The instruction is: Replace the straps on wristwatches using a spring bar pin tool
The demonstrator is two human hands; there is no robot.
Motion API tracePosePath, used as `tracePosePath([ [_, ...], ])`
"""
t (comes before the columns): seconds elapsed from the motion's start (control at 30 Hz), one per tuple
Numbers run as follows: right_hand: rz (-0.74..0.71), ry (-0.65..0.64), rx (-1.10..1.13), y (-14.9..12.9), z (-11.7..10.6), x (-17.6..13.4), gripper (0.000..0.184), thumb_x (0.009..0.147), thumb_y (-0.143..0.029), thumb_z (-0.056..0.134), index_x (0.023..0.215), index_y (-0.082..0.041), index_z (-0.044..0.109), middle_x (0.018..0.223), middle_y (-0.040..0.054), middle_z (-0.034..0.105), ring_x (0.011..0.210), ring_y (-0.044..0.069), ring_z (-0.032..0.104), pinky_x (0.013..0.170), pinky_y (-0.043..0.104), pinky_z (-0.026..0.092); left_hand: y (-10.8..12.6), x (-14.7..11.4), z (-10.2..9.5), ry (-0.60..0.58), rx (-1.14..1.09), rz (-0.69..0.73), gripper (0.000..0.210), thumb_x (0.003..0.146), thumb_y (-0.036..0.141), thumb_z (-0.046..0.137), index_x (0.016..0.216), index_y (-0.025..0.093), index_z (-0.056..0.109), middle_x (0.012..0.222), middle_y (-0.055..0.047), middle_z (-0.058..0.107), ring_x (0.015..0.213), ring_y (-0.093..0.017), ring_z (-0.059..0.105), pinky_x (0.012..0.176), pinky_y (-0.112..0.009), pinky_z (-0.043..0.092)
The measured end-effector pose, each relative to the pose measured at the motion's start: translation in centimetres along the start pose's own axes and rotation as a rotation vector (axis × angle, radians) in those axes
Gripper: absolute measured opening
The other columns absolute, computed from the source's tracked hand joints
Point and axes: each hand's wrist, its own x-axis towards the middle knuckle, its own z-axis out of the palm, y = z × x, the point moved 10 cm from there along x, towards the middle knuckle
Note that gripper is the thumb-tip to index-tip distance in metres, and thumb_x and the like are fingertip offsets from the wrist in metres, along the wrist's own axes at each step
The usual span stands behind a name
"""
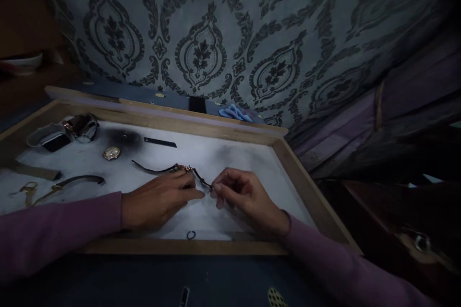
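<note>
A wristwatch (185, 168) with a gold-toned case and a thin black strap lies stretched across the white tray bottom. My left hand (163, 200) comes from the left with its fingers bent against the case, and its thumb points along the strap. At the strap's right end, my right hand (243, 194) pinches the tip between thumb and fingers; the exact grip there is dim. A small dark open ring (190, 235), perhaps a strap loop, lies below, near the tray's front edge.
The wooden tray (187, 247) has raised edges all round. On its left are a smartwatch (56, 142), another watch (84, 128), a gold watch head (111, 153), a green strap (34, 171) and a brown strap (77, 181). A flat black strip (160, 142) and a blue cloth (236, 112) are farther back.
</note>
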Motion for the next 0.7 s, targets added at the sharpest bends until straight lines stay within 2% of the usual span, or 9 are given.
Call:
tracePosePath([
  [0.17, 0.067, -0.124, -0.150, 2.0, 0.7, -1.7, 0.014, 0.083, -0.028, 0.065, 0.080, -0.015, 0.064, 0.060, 0.0003, 0.065, 0.054, 0.013, 0.062, 0.054, 0.023, 0.048, 0.7, 0.5, 0.6, -0.069, 0.135, 0.062, 0.039, 0.089, 0.004, 0.034, 0.120, 0.017, 0.056, 0.103, -0.010, 0.056, 0.090, -0.022, 0.049, 0.079, -0.033, 0.042],
  [0.27, -0.037, -0.127, -0.326, 1.3, 0.6, -1.6, 0.007, 0.083, -0.017, 0.061, 0.082, -0.015, 0.068, 0.068, 0.0023, 0.068, 0.061, 0.014, 0.063, 0.056, 0.023, 0.046, 0.8, 0.4, 0.7, -0.100, 0.150, 0.073, 0.040, 0.090, 0.003, 0.032, 0.120, 0.015, 0.055, 0.105, -0.010, 0.058, 0.092, -0.023, 0.049, 0.081, -0.034, 0.043],
  [0.4, -0.212, -0.099, -0.664, -0.3, 0.6, -1.7, 0.012, 0.081, -0.007, 0.062, 0.077, -0.016, 0.069, 0.075, 0.0030, 0.068, 0.064, 0.013, 0.061, 0.060, 0.023, 0.043, 0.6, 0.1, 0.3, -0.060, 0.057, 0.060, 0.036, 0.094, 0.006, 0.031, 0.120, 0.016, 0.054, 0.111, -0.010, 0.057, 0.096, -0.022, 0.051, 0.086, -0.034, 0.043],
  [0.5, -0.231, -0.124, -0.804, -0.3, 1.1, -1.7, 0.011, 0.083, -0.008, 0.063, 0.076, -0.015, 0.067, 0.074, 0.0024, 0.066, 0.063, 0.013, 0.060, 0.059, 0.023, 0.041, 0.1, -0.1, 0.3, -0.031, -0.025, 0.028, 0.034, 0.093, 0.006, 0.032, 0.116, 0.015, 0.056, 0.108, -0.010, 0.057, 0.096, -0.022, 0.051, 0.086, -0.034, 0.044],
  [0.7, -0.183, -0.229, -0.946, 0.1, 2.6, -1.6, 0.012, 0.087, -0.012, 0.060, 0.075, -0.015, 0.059, 0.072, 0.0023, 0.065, 0.062, 0.014, 0.058, 0.058, 0.023, 0.036, -0.1, -0.1, 0.0, -0.017, -0.093, 0.006, 0.037, 0.090, 0.003, 0.033, 0.114, 0.017, 0.057, 0.106, -0.009, 0.057, 0.096, -0.021, 0.052, 0.086, -0.034, 0.045],
])
